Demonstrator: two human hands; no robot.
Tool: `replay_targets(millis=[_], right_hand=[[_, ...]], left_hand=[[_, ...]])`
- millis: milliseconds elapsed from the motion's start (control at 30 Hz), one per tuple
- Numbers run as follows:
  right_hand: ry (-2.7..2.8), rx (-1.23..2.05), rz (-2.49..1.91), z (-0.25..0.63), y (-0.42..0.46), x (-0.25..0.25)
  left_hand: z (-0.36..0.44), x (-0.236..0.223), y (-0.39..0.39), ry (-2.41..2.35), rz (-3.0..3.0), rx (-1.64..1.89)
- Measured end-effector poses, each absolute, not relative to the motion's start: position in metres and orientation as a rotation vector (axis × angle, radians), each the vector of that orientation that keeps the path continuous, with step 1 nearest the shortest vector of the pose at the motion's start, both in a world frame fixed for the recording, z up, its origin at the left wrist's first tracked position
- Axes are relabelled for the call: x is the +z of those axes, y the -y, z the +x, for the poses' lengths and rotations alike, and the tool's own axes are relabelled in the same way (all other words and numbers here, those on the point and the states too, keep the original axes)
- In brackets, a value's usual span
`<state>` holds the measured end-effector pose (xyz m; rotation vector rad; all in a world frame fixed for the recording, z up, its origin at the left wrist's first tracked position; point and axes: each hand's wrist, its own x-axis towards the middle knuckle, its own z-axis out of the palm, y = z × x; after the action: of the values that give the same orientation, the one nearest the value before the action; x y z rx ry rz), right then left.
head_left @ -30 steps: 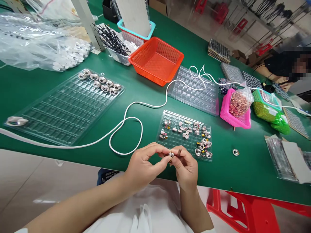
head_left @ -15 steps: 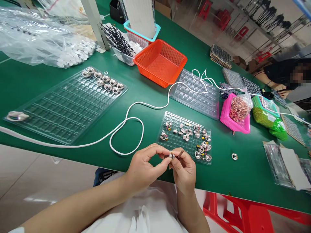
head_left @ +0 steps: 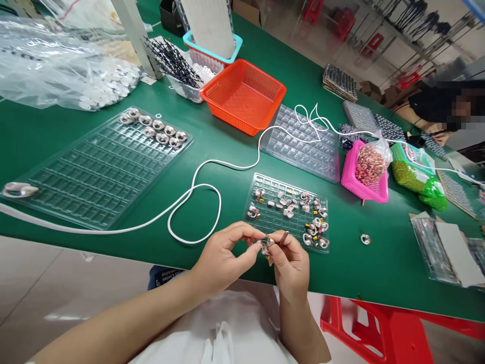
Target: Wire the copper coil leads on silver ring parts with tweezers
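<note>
Both hands meet over the near edge of the green table. My left hand (head_left: 229, 255) pinches one side of a small shiny silver earbud-like part (head_left: 270, 242) between thumb and fingertips. My right hand (head_left: 291, 263) grips the other side of it and also keeps a thin brown stick-like tool (head_left: 284, 237) between its fingers; the tool's kind is unclear. Just beyond the hands lies a clear compartment tray (head_left: 261, 183) with several similar silver parts, some with red and yellow bits, and small whitish pieces. One loose silver part (head_left: 365, 239) rests on the table to the right.
A larger clear tray (head_left: 87, 172) with silver ring-shaped parts lies left. A white cable (head_left: 222, 163) loops across the table. Beyond are an orange basket (head_left: 242, 103), a pink basket (head_left: 358, 184) and plastic bags (head_left: 68, 71). A co-worker (head_left: 435, 108) sits far right; a red stool (head_left: 394, 333) stands below.
The silver part has turned between my fingers, and more of it shows now. My hands have parted very slightly. The whole view has shifted a little.
</note>
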<state>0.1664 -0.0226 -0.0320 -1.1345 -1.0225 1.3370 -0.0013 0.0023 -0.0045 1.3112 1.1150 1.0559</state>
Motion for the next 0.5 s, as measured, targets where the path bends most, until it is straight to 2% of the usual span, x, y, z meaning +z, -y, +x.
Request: replay_targets(millis=[300, 500], right_hand=[[1.028, 1.392, -1.233, 0.175, 0.020, -0.022], [1.083, 1.371, -1.233, 0.175, 0.018, -0.018]], left_hand=[[-0.017, 0.007, -0.015, -1.028, 1.613, 0.761], [-0.016, 0.007, -0.015, -1.016, 1.438, 0.762]])
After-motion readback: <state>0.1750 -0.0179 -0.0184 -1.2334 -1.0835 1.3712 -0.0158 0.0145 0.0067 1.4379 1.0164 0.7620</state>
